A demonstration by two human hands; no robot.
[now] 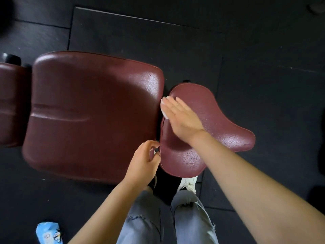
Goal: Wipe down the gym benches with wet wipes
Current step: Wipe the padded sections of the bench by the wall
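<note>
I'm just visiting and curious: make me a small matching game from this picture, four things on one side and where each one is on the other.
Things:
1. white wet wipe
2. blue wipes packet
3. left hand
4. white sneaker

Places:
A. on the black floor, lower left
B. under the flat right hand on the small maroon seat pad
C. below the small pad's near edge
D. by the gap beside the large maroon padded bench cushion

Pairs: 1-B, 2-A, 3-D, 4-C
</note>
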